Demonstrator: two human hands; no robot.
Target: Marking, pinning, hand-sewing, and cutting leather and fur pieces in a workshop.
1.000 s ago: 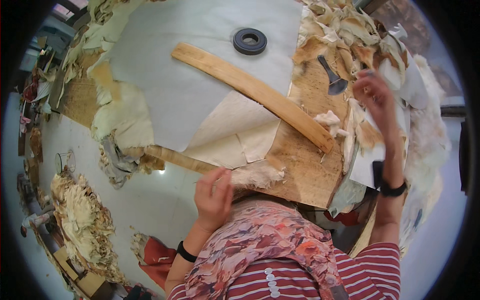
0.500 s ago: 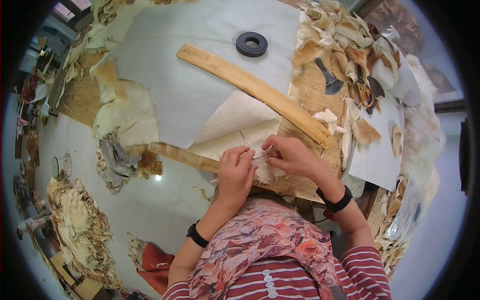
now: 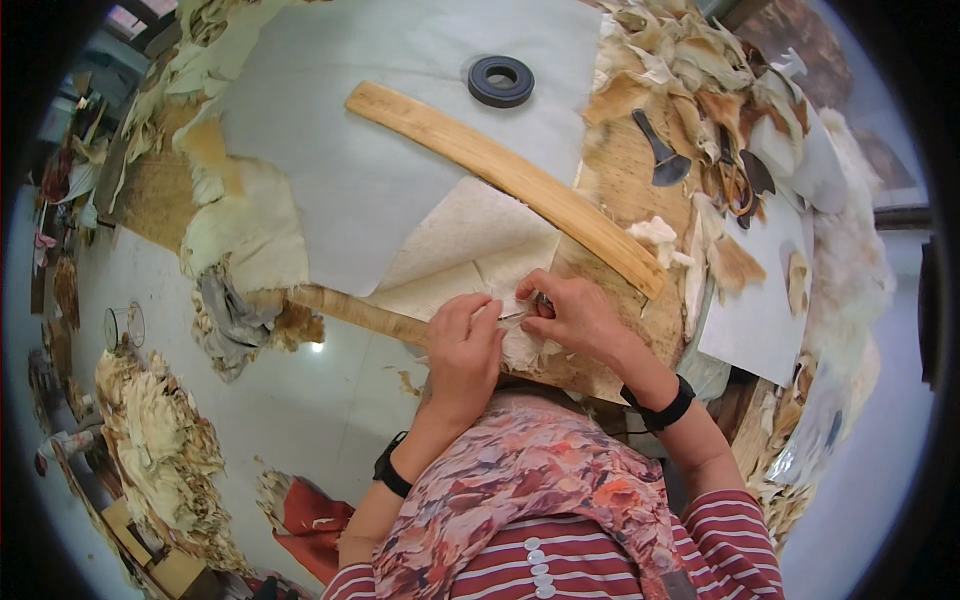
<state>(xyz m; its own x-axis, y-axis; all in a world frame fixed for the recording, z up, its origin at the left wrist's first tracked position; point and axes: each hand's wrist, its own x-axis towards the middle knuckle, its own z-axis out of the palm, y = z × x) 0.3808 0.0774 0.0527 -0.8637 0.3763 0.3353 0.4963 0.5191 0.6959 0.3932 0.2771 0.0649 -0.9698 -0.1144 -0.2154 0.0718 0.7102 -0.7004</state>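
Note:
A pale hide (image 3: 430, 262), its near corner folded back to show a cream side with a seam line, lies at the table's front edge. My left hand (image 3: 465, 345) has its fingers closed together on the hide's near edge. Just to its right, my right hand (image 3: 580, 315) is curled in a pinch, thumb against bent fingers. A small dark, shiny bit shows at these fingers, too small to name. Between the two hands lies a whitish, fluffy part of the hide. The fingertips of both hands are partly hidden.
A long curved wooden slat (image 3: 500, 180) and a black tape roll (image 3: 501, 81) rest on the pale sheet. To the right are a dark flat-bladed tool (image 3: 661, 150), scissors (image 3: 735, 185) and hide scraps (image 3: 680, 50). A scrap pile (image 3: 160, 450) stands on the floor at left.
My right hand has drawn slightly left and its fingers are more curled. A thin line between the hands no longer shows. My left hand has shifted a little left.

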